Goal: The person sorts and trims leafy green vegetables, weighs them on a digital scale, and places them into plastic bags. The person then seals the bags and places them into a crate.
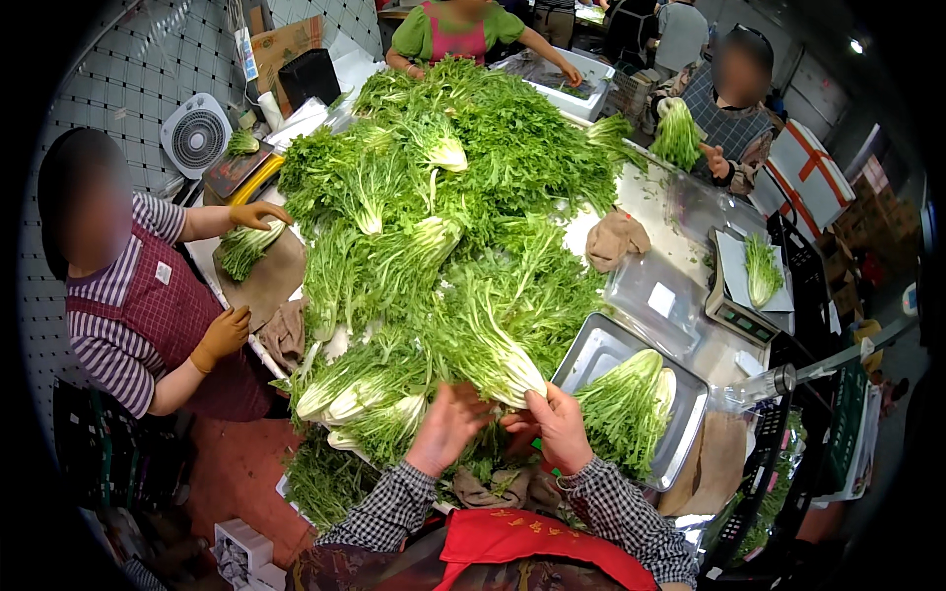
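My right hand (pixel 560 427) grips a head of frisée (pixel 507 362) by its pale stem end, thumb on top. Its frilly green leaves point away from me over the pile. Beside it, my left hand (pixel 449 424) is raised by the leaves with its fingers loosely spread, slightly blurred, and holds nothing I can see. A big heap of loose frisée (pixel 463 128) covers most of the table. Several heads with white stem ends (pixel 360 399) lie left of my left hand. Right of my right hand, trimmed frisée (pixel 626 409) rests in a metal tray (pixel 698 406).
A scale (pixel 741 295) bearing one bunch stands at the right, beyond a crumpled brown cloth (pixel 617 240). At the left a person in orange gloves (pixel 222 337) handles greens on a brown mat (pixel 264 281). Other people work across the table near a white bin (pixel 581 98).
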A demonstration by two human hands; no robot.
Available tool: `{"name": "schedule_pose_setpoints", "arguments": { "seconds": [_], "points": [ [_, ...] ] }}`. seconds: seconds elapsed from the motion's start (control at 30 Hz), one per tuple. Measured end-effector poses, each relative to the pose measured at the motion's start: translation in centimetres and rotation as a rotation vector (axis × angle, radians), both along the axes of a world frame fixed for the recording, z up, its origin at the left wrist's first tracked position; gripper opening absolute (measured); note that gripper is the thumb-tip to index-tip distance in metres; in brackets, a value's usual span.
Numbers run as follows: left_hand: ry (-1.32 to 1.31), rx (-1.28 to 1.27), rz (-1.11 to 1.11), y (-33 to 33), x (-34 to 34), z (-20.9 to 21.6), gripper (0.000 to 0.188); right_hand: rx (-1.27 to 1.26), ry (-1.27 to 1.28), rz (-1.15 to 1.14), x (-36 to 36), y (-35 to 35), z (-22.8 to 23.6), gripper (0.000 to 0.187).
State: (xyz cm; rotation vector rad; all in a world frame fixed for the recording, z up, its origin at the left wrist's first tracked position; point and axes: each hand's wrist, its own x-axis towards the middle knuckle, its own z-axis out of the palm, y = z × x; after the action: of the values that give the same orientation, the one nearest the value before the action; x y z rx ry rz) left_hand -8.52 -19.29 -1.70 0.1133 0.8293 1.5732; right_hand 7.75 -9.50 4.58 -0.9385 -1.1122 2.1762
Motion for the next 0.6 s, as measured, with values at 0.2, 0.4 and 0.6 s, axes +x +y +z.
{"name": "schedule_pose_setpoints", "arguments": {
  "seconds": [0.2,0.4,0.6],
  "points": [
    [-0.225,0.195,-0.016,2.6,1.7,0.6,0.058,-0.002,-0.153,0.138,0.3,-0.7,-2.2,0.03],
    [-0.252,0.196,0.022,3.2,1.4,0.3,0.059,1.266,-0.559,-0.06,-0.3,-1.1,0.0,0.031],
    [-0.332,0.298,0.002,2.1,1.6,-0.8,0.056,1.425,-0.598,0.05,-0.9,-1.0,-1.7,0.019]
  ]
}}
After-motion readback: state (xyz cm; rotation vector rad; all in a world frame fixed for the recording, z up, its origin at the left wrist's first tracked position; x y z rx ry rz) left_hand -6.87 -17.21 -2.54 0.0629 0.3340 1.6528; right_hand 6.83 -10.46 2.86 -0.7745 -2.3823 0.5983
